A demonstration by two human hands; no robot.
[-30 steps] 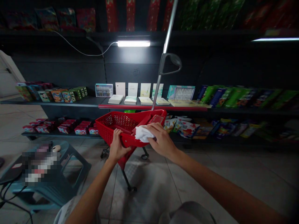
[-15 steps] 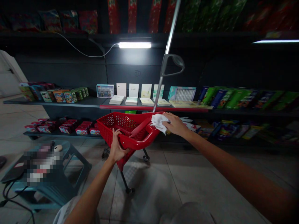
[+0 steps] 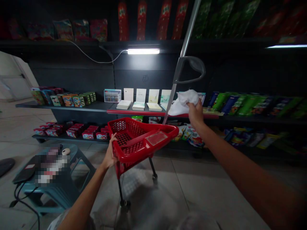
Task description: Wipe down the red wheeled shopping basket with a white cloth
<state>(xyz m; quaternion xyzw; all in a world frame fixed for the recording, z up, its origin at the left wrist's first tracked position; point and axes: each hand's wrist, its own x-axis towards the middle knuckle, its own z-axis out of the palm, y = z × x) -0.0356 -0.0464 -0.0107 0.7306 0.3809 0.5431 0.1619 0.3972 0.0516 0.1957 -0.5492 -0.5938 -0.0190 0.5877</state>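
A small red plastic shopping cart (image 3: 144, 150) on thin black legs with wheels stands in front of me, turned at an angle. My left hand (image 3: 110, 154) grips the rim at its near left corner. A crumpled white cloth (image 3: 183, 103) is pinched in my right hand (image 3: 195, 112), raised above the cart's right end and apart from it. Behind the cloth, a slanted metal pole (image 3: 185, 43) rises from the cart's far side, with a grey loop handle (image 3: 189, 69) on it. The cloth hides part of the pole.
Dark shelves (image 3: 88, 107) ahead hold books (image 3: 138, 106), small boxes, snack bags (image 3: 247, 103) and bottles. A lit tube lamp (image 3: 143, 51) hangs under the upper shelf. At left stands a blue-green stool (image 3: 59, 191) with a dark device and cables on it.
My right hand has lifted the cloth off the cart's right rim, up and to the right. The cart has turned, and my left hand has shifted along its rim towards the left corner.
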